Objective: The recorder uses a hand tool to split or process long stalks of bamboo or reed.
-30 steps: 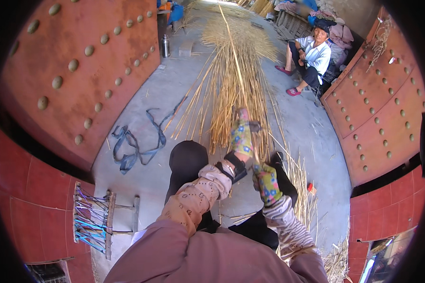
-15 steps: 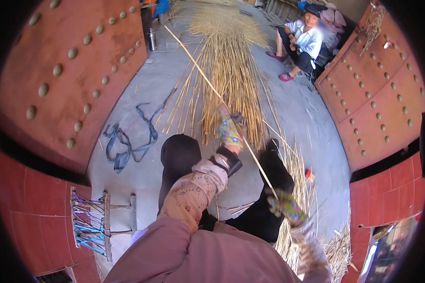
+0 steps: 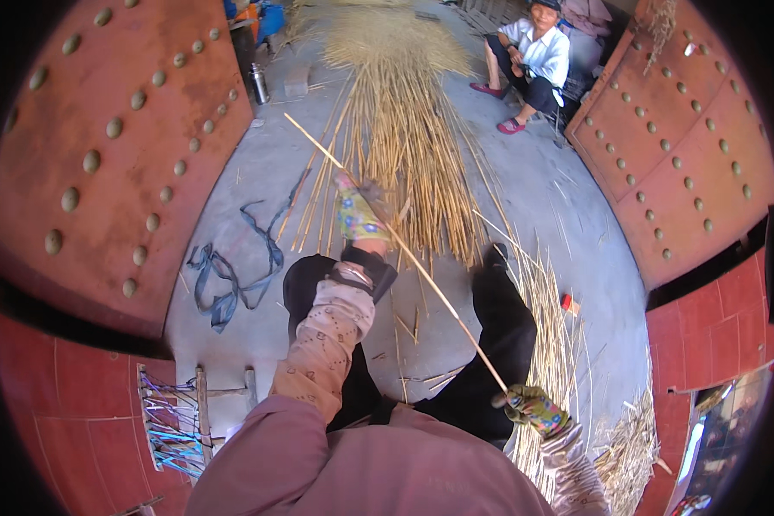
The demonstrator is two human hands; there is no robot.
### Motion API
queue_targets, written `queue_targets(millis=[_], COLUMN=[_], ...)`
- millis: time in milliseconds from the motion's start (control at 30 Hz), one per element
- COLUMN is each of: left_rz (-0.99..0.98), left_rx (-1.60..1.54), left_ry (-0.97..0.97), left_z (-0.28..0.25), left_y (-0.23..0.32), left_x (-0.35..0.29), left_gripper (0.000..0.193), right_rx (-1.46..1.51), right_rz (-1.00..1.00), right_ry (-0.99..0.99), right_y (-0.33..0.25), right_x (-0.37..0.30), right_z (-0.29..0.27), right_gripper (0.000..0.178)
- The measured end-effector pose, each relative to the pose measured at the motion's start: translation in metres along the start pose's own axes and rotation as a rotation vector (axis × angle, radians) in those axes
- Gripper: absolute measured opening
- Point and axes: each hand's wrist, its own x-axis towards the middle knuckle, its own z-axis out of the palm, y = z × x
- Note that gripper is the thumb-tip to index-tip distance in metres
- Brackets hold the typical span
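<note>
A long pale reed stalk [image 3: 439, 292] slants across in front of me, from the upper left down to the lower right. My left hand [image 3: 359, 211], in a flower-patterned glove, is closed round its upper part, slightly blurred. The lower end sits in the closed fingers of my gloved right hand [image 3: 537, 410], near my right thigh. Beyond my left hand, a thick spread of reeds [image 3: 417, 181] lies on the floor, with its cut ends toward me. Thinner pale stalks [image 3: 546, 344] lie beside my right leg.
Blue-grey straps [image 3: 224, 305] lie tangled at left, near a strung wooden stool [image 3: 202, 417]. Studded red doors [image 3: 116, 163] stand on both sides. A person [image 3: 537, 64] sits at the far right; a metal flask [image 3: 260, 83] stands far left. Straw [image 3: 628, 456] is heaped at lower right.
My left hand has shifted left, and my right hand slightly right and down. More of the stalk now shows between the hands, less beyond the left. The view has also shifted slightly.
</note>
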Motion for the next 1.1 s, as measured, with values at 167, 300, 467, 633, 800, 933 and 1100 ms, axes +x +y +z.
queue_targets(millis=[167,300,467,633,800,933,1100], left_rz=[-0.276,-0.353,-0.001,0.065,-0.052,-0.154,-0.136], left_rx=[0.086,0.064,-0.020,0.035,0.116,0.177,0.196], left_ry=[0.007,-0.057,-0.147,0.028,-0.290,-0.219,-0.118], left_z=[-0.014,-0.003,-0.008,0.020,0.007,-0.014,0.005], left_y=[-0.092,-0.098,0.001,0.019,0.003,0.005,0.005], left_x=[-0.064,-0.075,0.011,0.021,0.012,0.021,0.007], left_gripper=[0.046,0.043,0.040,0.034,0.027,0.030,0.034], right_rx=[0.220,0.495,0.170,0.281,-0.913,-0.724,-1.074], right_rz=[-0.091,-0.172,-0.180,-0.201,-0.030,-0.455,-0.603], right_ry=[-0.040,-0.032,0.071,0.356,1.188,1.213,1.123], right_y=[-0.051,-0.042,0.000,0.064,0.080,0.030,-0.012], right_x=[0.073,0.108,0.055,-0.031,-0.038,0.037,0.097], right_z=[0.027,0.018,0.021,-0.088,-0.101,-0.063,-0.052], right_gripper=[0.034,0.030,0.025,0.022,0.038,0.030,0.020])
